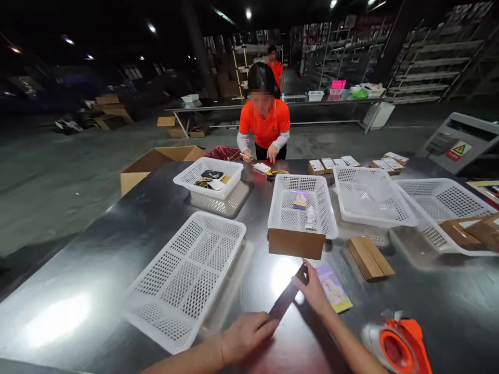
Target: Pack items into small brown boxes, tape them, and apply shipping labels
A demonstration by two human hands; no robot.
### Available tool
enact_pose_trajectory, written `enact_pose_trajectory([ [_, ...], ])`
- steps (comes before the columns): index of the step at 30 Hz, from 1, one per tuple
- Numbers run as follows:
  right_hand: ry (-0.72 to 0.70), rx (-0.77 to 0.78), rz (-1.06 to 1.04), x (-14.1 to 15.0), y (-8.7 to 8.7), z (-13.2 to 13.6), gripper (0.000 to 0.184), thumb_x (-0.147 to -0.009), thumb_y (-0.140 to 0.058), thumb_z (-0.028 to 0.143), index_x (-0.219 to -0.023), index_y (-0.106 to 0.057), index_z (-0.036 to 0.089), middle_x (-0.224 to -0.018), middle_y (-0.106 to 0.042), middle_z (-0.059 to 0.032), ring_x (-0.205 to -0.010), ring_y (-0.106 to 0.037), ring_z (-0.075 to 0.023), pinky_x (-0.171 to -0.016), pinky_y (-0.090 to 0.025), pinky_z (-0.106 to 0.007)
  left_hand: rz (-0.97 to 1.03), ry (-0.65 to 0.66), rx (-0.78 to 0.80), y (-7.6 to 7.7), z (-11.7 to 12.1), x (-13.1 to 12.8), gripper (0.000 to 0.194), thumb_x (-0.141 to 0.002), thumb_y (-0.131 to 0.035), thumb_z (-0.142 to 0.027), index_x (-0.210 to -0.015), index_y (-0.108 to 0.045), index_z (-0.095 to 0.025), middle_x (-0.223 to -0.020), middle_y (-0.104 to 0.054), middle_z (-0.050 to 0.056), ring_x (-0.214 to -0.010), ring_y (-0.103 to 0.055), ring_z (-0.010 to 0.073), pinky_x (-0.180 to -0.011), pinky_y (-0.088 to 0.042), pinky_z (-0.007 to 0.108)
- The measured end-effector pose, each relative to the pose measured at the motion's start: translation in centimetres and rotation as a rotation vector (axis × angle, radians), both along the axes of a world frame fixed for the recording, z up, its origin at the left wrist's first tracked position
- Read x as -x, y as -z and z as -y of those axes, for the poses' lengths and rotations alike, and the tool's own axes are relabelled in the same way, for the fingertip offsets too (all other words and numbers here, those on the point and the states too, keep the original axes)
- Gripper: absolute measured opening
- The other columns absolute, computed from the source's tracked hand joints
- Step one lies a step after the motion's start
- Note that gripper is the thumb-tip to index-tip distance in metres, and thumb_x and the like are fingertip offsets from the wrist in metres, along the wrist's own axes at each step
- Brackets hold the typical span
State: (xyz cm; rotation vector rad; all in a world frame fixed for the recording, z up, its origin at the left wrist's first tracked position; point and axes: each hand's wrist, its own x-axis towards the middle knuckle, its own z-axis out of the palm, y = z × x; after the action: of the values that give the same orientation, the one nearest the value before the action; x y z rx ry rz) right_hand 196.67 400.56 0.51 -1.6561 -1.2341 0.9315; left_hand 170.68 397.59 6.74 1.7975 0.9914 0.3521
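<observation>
My left hand (245,337) and my right hand (312,288) are at the bottom of the view, over a steel table (253,259). Both grip a long, dark flat strip (286,298), probably card, with my left hand at its lower end and my right at its upper end. A purple and yellow printed card (333,288) lies just right of my right wrist. Beyond my hands, a kraft box (296,243) sits under a white perforated basket (300,205) that holds a small purple box (300,200) and a white bottle (310,218).
An orange tape dispenser (397,345) stands at the lower right. Further white baskets (183,283) and flat kraft cartons (369,258) share the table. Across it, a co-worker (265,122) in an orange shirt handles papers. Another person (275,67) stands far back among shelving.
</observation>
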Motion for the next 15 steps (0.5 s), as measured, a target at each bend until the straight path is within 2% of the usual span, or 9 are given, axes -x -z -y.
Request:
enact_pose_trajectory([
  [1,0.017,-0.001,0.022,0.3,1.0,0.9,0.071,-0.075,-0.065,0.055,-0.134,-0.051,0.019,-0.130,-0.057,-0.0148,-0.125,-0.053,-0.0324,-0.109,-0.042,-0.051,0.003,0.010,0.011,0.8,0.5,0.5,0.034,-0.087,-0.054,-0.058,-0.090,-0.076,-0.034,-0.073,-0.065,0.004,-0.072,-0.062,0.0247,-0.078,-0.050,0.040],
  [3,0.060,-0.014,0.044,0.5,2.1,2.7,0.065,-0.075,-0.066,0.055,-0.128,-0.053,0.020,-0.125,-0.057,-0.0136,-0.121,-0.054,-0.0319,-0.105,-0.044,-0.049,0.018,0.019,-0.029,2.0,1.3,1.1,0.037,-0.088,-0.052,-0.057,-0.104,-0.075,-0.032,-0.084,-0.068,0.006,-0.081,-0.063,0.0256,-0.082,-0.050,0.041],
  [6,0.161,-0.027,0.032,0.2,2.5,4.9,0.055,-0.074,-0.067,0.054,-0.117,-0.054,0.022,-0.122,-0.057,-0.0114,-0.120,-0.054,-0.0318,-0.104,-0.045,-0.048,0.092,-0.244,0.017,3.5,2.7,0.8,0.050,-0.084,-0.056,-0.053,-0.127,-0.065,-0.027,-0.113,-0.067,0.010,-0.100,-0.062,0.0268,-0.094,-0.049,0.043],
  [8,0.201,-0.047,-0.003,0.0,2.3,6.2,0.051,-0.074,-0.065,0.053,-0.114,-0.052,0.024,-0.128,-0.055,-0.0111,-0.127,-0.050,-0.0319,-0.108,-0.042,-0.049,0.136,-0.400,0.157,4.3,3.5,0.0,0.048,-0.082,-0.055,-0.053,-0.120,-0.068,-0.026,-0.122,-0.065,0.008,-0.112,-0.060,0.0275,-0.104,-0.045,0.044],
  [11,0.207,-0.049,-0.066,-0.3,2.1,7.9,0.054,-0.076,-0.064,0.052,-0.119,-0.047,0.024,-0.134,-0.054,-0.0113,-0.134,-0.045,-0.0307,-0.112,-0.038,-0.048,0.182,-0.414,0.322,4.9,4.4,-1.3,0.045,-0.079,-0.054,-0.057,-0.103,-0.075,-0.025,-0.120,-0.070,0.006,-0.120,-0.059,0.0294,-0.111,-0.040,0.045],
  [13,0.208,-0.044,-0.083,-0.4,1.9,9.1,0.058,-0.076,-0.064,0.050,-0.124,-0.045,0.023,-0.134,-0.055,-0.0119,-0.134,-0.045,-0.0312,-0.113,-0.036,-0.051,0.196,-0.465,0.333,4.6,4.2,-2.1,0.048,-0.079,-0.055,-0.059,-0.102,-0.076,-0.022,-0.116,-0.073,0.008,-0.116,-0.061,0.0306,-0.110,-0.040,0.047],
  [15,0.198,-0.069,-0.083,-0.2,1.7,10.2,0.057,-0.076,-0.065,0.048,-0.125,-0.045,0.027,-0.139,-0.052,-0.0102,-0.137,-0.043,-0.0317,-0.115,-0.033,-0.053,0.230,-0.568,0.285,3.9,3.2,-2.9,0.051,-0.080,-0.054,-0.062,-0.100,-0.075,-0.019,-0.108,-0.074,0.010,-0.111,-0.063,0.0308,-0.107,-0.043,0.047],
])
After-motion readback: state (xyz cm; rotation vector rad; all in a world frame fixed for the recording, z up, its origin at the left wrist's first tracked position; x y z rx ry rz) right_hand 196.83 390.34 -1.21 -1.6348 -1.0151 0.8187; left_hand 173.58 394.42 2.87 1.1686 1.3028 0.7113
